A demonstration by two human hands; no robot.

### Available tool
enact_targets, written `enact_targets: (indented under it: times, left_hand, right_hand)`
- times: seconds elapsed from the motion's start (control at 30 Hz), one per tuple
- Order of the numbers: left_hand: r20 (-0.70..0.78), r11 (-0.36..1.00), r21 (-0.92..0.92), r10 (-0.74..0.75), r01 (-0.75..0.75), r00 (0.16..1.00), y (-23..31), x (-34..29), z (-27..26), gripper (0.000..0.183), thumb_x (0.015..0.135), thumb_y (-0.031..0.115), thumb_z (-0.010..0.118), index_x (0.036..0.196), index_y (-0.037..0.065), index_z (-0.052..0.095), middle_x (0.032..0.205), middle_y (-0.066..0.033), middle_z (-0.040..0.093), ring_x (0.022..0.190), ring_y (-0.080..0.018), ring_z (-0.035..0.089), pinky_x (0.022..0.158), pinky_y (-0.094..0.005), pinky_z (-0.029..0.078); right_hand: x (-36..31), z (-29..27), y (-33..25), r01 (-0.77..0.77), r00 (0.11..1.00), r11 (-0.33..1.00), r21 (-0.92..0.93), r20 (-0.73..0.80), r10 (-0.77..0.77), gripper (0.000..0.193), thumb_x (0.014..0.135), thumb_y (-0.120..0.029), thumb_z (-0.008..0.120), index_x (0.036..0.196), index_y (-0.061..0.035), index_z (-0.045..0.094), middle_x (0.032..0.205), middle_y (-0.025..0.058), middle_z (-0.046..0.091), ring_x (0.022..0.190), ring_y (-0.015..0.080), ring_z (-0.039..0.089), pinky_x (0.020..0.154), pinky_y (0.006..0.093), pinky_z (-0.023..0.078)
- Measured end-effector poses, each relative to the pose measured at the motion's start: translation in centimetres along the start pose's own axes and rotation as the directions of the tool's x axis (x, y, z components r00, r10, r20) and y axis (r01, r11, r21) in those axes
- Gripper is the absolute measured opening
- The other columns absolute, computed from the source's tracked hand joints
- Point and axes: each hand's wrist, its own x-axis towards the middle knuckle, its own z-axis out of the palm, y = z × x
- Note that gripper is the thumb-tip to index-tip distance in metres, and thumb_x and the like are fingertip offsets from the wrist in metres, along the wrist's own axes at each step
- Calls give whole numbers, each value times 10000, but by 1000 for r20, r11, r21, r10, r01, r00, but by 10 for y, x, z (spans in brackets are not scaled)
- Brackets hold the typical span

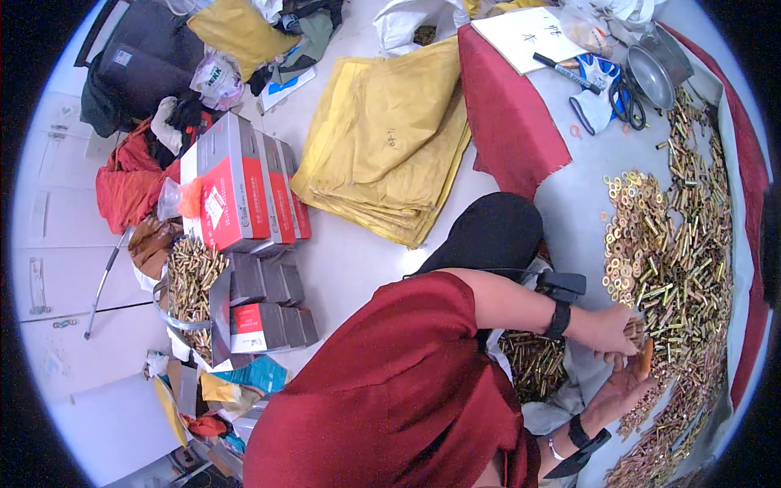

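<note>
My left hand is closed, its fingers curled around what look like small brass-coloured metal parts. Just below it, my right hand is cupped with its fingers bent up near the left one. An orange cover shows at a fingertip of the right hand. What lies in the right hand is hidden. Both hands are over the near edge of a long heap of brass-coloured metal tubes and bolts. Flat round washers lie in a pile beyond the left hand.
Under my arms stands an open white sack of metal parts. Scissors, a glove, a marker and a metal bowl lie farther up the table. Folded yellow sacks and stacked boxes are on the left.
</note>
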Motion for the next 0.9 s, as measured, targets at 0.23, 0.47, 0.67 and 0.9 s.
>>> enact_targets:
  times: [0.23,0.47,0.67,0.9]
  left_hand:
    - [71,985,-149,-79,89,994,10,-6,-7,164,769,140,654,809,12,560,618,-59,602,450,-135,583,356,-252,468]
    - [60,972,-204,-105,115,993,9,6,-16,130,746,140,661,766,18,621,656,-72,644,441,-137,580,347,-253,457]
    - [130,933,-306,-156,190,979,11,0,-12,124,737,127,666,725,15,614,637,-79,638,428,-141,574,331,-252,439]
    - [219,954,-152,-223,259,950,13,-9,-3,163,726,140,678,799,0,638,647,-83,633,442,-148,588,338,-247,420]
  right_hand:
    - [-7,11,-7,-98,995,808,581,44,90,674,960,-517,276,1158,72,537,1193,201,558,1122,280,509,955,415,384]
    - [-6,-3,16,-60,998,799,598,21,59,685,945,-519,309,1207,87,493,1179,214,548,1093,288,504,921,399,382]
    - [-6,-19,26,-52,988,772,634,144,-52,601,969,-452,347,1309,38,420,1169,160,523,1031,214,502,865,341,385]
    - [-21,-1,5,-33,998,964,265,-38,44,257,929,-168,534,1107,15,562,1009,72,592,912,150,549,823,285,442]
